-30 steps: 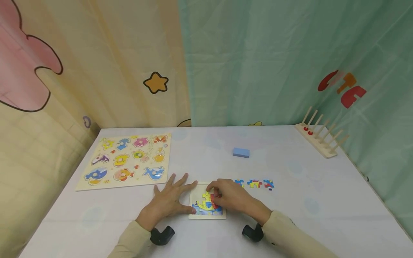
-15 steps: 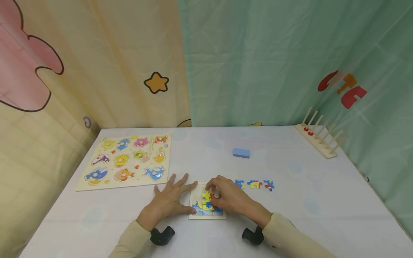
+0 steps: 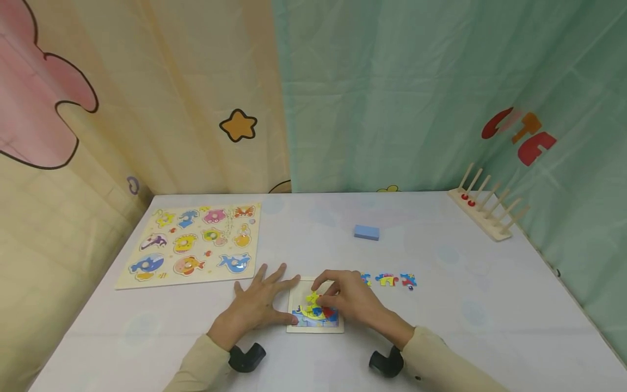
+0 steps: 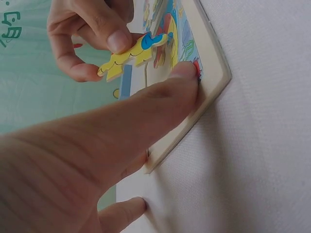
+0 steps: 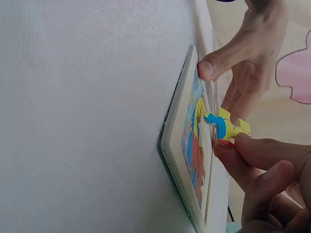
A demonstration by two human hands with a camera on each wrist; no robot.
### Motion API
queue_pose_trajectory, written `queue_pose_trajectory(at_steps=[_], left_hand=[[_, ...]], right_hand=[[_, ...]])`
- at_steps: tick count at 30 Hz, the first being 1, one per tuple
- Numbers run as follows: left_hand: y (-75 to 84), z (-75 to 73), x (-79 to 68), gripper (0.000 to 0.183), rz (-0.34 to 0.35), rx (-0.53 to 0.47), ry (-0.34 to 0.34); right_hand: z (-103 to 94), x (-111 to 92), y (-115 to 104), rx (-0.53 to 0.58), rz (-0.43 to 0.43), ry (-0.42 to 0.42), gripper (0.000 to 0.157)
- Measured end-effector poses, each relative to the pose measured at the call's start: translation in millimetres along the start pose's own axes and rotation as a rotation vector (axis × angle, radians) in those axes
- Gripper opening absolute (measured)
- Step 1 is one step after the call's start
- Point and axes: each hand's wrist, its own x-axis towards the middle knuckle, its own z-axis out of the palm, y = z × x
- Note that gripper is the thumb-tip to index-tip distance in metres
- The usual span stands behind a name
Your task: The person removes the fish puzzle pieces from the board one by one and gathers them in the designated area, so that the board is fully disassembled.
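Note:
My right hand (image 3: 354,297) pinches a yellow and blue jigsaw piece (image 4: 131,56) between thumb and fingers. The piece is tilted and held over a small wooden puzzle board (image 3: 313,330); in the right wrist view the puzzle piece (image 5: 224,125) shows its blue end toward the board. Blue, yellow and red pieces (image 5: 197,160) lie in the near part of the board, while its far part shows bare wood. My left hand (image 3: 257,311) is spread flat, with its thumb (image 4: 184,73) on the board's near left corner and its fingertips by the far left side.
Several loose jigsaw pieces (image 3: 387,279) lie in a row right of the board, one partly hidden by my right hand. A large sea-animal puzzle (image 3: 188,245) is at left, a blue block (image 3: 366,232) further back, and a pegged wooden stand (image 3: 482,215) at the right edge.
My right hand has lifted slightly and its fingers have turned a little with the yellow and blue jigsaw piece, showing more red on the board. The left hand has stayed in place.

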Motion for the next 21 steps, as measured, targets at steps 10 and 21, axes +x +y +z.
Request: queue_pose_trajectory(at_steps=[10, 21], left_hand=[[-1.0, 2.5, 1.8, 0.086, 0.011, -0.006, 0.005], [-0.8, 1.1, 0.0, 0.087, 0.012, -0.023, 0.006]], right_hand=[[-23.2, -19.3, 15.0, 0.076, 0.200, 0.053, 0.019], [-59.1, -48.0, 39.0, 0.060, 0.342, 0.123, 0.021]])
